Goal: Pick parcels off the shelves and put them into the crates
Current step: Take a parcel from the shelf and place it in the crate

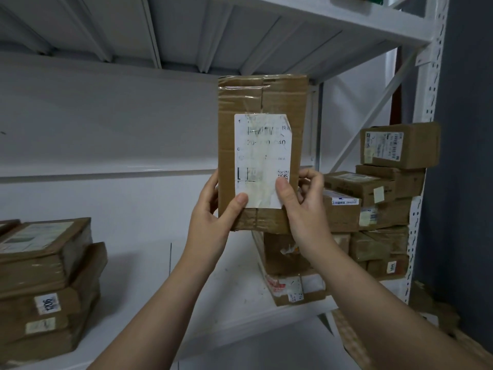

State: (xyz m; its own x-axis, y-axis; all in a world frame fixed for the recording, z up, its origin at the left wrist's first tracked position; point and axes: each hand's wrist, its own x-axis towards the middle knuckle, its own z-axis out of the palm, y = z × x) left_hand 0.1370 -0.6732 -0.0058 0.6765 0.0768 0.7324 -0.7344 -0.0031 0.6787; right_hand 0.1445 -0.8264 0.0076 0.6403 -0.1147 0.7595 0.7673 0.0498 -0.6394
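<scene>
Forearms, two, bare, ending in left hand (213,212) and right hand (304,206), both grasping the bottom end of one brown parcel (266,102), thumbs pressed on its front, fingers curled round its side edges. Parcel: upright, taped, white label (262,156) facing the camera, held clear above the shelf (213,276), most of its length standing over the grip; left stack (45,276) and right stack (386,196) of other parcels rest on that shelf. Handling, as judged: the hold looks low and top-heavy, so slide one palm under the base before turning to a crate, none in view.
</scene>
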